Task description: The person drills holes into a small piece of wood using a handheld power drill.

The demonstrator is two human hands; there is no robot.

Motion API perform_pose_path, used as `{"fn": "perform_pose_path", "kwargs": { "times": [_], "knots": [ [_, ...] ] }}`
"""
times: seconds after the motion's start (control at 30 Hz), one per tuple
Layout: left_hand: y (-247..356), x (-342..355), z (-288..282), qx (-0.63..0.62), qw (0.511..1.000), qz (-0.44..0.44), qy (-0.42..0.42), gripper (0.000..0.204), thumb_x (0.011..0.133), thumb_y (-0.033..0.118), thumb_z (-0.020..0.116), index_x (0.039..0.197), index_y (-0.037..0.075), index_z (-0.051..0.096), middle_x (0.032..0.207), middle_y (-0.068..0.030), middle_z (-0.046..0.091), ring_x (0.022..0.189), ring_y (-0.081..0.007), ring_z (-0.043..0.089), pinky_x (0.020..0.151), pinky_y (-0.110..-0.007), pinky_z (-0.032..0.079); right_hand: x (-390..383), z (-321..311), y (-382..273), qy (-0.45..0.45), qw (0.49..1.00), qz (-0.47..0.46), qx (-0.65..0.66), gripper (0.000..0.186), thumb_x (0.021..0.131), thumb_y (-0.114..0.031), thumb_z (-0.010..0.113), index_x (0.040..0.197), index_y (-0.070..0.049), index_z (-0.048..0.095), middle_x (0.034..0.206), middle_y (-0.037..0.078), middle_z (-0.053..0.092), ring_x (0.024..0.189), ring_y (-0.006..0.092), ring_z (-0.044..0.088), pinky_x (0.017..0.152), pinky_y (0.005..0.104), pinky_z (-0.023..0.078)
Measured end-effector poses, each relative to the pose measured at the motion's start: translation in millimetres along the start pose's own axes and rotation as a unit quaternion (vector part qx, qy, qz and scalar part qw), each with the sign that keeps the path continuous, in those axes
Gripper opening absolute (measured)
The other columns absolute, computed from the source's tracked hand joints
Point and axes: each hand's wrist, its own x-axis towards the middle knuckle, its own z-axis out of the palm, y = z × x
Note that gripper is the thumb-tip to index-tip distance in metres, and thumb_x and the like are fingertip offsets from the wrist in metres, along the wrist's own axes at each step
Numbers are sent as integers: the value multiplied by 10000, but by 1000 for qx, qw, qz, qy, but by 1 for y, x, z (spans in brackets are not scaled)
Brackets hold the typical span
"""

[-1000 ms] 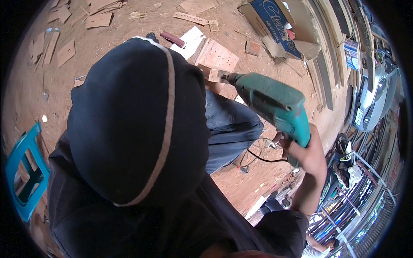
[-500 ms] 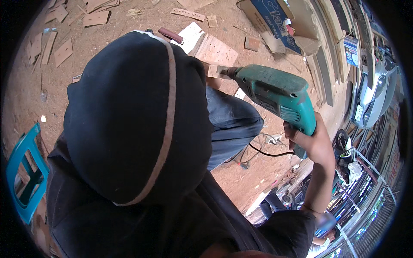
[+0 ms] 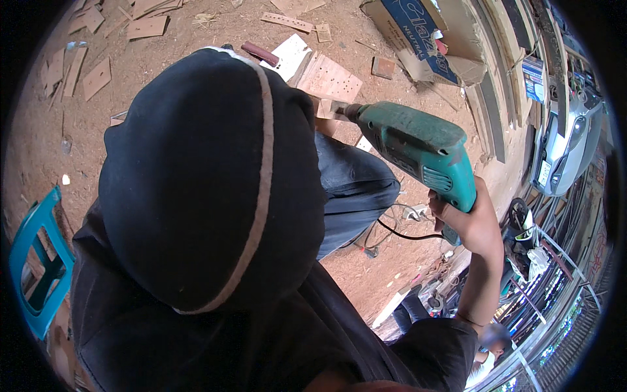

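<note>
A green corded power drill (image 3: 418, 140) is gripped in my right hand (image 3: 473, 219), the fingers wrapped around its handle. It points left, with its chuck end close to a small wooden block (image 3: 325, 108); the bit's exact contact cannot be made out. Just beyond the block lies a pale wooden board (image 3: 330, 77) dotted with holes. A bent knee in dark blue trousers (image 3: 356, 183) is beneath the drill. A large black cap (image 3: 202, 170) with a tan stripe covers the middle of the view. My left hand is hidden from sight.
Wood pieces (image 3: 147, 27) lie scattered on the sandy ground. An open cardboard box (image 3: 418, 39) and long planks (image 3: 503, 85) stand at the far right. The drill's black cable (image 3: 411, 236) runs by a white socket strip (image 3: 416, 213). A teal plastic chair (image 3: 42, 261) is left; another person (image 3: 493, 349) sits lower right.
The drill's rear and my right hand have dipped slightly down and left, while the chuck stays by the block. The black cap has shifted a little right. The other person has moved slightly.
</note>
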Motion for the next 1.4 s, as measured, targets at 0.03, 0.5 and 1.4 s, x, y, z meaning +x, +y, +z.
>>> {"fn": "perform_pose_path", "kwargs": {
  "times": [0.03, 0.5, 1.4],
  "knots": [
    [0, 0, 0, -2, 1000, 1, 1, 414, 752, 295, 744, 1054, 28, 647, 994, -219, 705, 995, -413, 679, 856, -492, 531, 0, 1, 1, -3, 1000, -10, -21, 189, 775, -11, 675, 954, 39, 639, 761, 51, 648, 671, 116, 621, 613, 280, 499],
    [3, -2, -3, 5, 1000, -3, 0, 430, 758, 311, 753, 1072, 36, 650, 985, -209, 701, 1000, -402, 681, 870, -486, 532, -4, 6, 4, 2, 997, -17, -69, 192, 760, -21, 693, 936, 46, 655, 744, 80, 658, 708, 134, 617, 663, 309, 494],
    [2, -1, -2, -11, 1000, -7, -9, 432, 752, 320, 761, 1062, 35, 663, 1025, -213, 704, 1035, -392, 675, 884, -470, 529, -3, 9, 2, 0, 996, -18, -89, 184, 751, -33, 697, 912, 45, 656, 720, 73, 645, 686, 132, 603, 649, 310, 488]
  ]
}}
